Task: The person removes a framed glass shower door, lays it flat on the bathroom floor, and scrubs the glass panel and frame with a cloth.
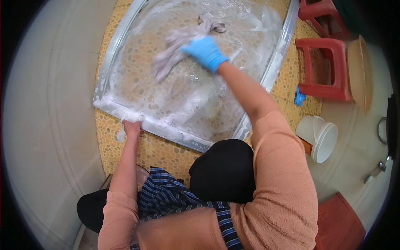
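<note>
A large glass panel point(137, 54) in a metal frame point(175, 135) lies on the patterned floor, streaked with white suds. My right hand point(205, 53), in a blue glove, presses a wet, pale mauve rag point(168, 56) against the glass. The rag trails out on both sides of the glove, and its near end is a little blurred. At the near left part of the frame, my bare left hand point(132, 126) grips the foamy edge. Some of its fingers are hidden.
Two red plastic stools, one nearer point(305, 66) and one farther point(316, 10), stand right of the panel. A round beige board point(361, 73) leans there. A white bucket point(326, 143) lies tipped below, near a crumpled blue thing point(299, 98). A pale wall point(50, 91) runs along the left.
</note>
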A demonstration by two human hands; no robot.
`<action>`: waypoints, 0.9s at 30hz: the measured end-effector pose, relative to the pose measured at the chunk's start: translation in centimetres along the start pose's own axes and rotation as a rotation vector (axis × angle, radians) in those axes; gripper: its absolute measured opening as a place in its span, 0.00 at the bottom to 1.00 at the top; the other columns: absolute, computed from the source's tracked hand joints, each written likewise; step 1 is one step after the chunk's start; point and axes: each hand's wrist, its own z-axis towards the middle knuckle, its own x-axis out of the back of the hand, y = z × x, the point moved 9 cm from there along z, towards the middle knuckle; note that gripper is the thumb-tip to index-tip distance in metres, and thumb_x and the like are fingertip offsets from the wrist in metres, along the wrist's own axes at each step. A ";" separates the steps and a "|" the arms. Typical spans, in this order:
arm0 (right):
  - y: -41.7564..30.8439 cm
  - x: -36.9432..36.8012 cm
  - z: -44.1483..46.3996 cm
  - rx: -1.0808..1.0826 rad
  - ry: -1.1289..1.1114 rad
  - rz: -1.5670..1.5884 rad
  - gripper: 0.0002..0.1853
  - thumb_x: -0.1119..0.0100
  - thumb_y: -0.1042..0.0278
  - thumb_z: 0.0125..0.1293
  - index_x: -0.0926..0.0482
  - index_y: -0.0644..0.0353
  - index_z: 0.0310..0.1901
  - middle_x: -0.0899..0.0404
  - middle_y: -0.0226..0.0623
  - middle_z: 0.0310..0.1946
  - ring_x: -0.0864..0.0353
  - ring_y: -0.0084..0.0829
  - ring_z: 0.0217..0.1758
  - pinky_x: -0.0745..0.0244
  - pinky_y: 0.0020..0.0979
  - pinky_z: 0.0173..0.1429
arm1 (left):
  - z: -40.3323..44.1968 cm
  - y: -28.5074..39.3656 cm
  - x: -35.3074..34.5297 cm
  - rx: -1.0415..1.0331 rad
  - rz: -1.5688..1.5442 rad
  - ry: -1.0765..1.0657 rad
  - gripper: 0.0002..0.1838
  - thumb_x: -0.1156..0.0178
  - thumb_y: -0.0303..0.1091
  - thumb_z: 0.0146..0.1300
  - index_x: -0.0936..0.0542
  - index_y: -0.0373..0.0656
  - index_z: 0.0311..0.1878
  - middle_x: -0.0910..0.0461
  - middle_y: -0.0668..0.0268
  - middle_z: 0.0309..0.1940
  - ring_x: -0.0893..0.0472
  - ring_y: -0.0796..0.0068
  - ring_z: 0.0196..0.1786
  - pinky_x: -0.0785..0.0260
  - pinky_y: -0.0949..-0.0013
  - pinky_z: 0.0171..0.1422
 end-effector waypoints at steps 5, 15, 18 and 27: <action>17.7 3.1 -11.3 -0.351 -0.136 -0.333 0.13 0.54 0.68 0.64 0.22 0.48 0.47 0.18 0.41 0.36 0.19 0.46 0.37 0.24 0.43 0.38 | -0.2 -0.1 -0.1 0.046 -0.044 -0.022 0.31 0.31 0.28 0.53 0.42 0.36 0.53 0.25 0.53 0.43 0.22 0.67 0.31 0.30 0.69 0.20; 1.9 3.6 -26.0 -0.850 -0.258 0.008 0.12 0.45 0.64 0.58 0.27 0.57 0.43 0.24 0.48 0.32 0.22 0.51 0.32 0.28 0.49 0.35 | 0.5 -0.7 -0.4 0.030 -0.121 0.013 0.38 0.30 0.26 0.52 0.45 0.36 0.60 0.26 0.54 0.48 0.21 0.66 0.41 0.27 0.67 0.29; -8.6 2.0 -29.5 -0.801 -0.490 0.050 0.15 0.42 0.62 0.57 0.27 0.53 0.46 0.22 0.45 0.33 0.21 0.47 0.32 0.30 0.53 0.35 | 0.0 -0.5 -0.3 0.026 -0.118 0.009 0.37 0.30 0.27 0.52 0.44 0.35 0.60 0.27 0.54 0.49 0.22 0.66 0.43 0.26 0.66 0.32; 3.6 5.2 -24.3 -0.325 -0.384 -0.188 0.06 0.45 0.72 0.53 0.25 0.52 0.33 0.24 0.37 0.22 0.21 0.40 0.28 0.30 0.42 0.29 | -0.3 0.1 -0.3 0.038 -0.065 -0.042 0.33 0.29 0.31 0.53 0.41 0.35 0.53 0.26 0.54 0.47 0.22 0.66 0.41 0.27 0.67 0.30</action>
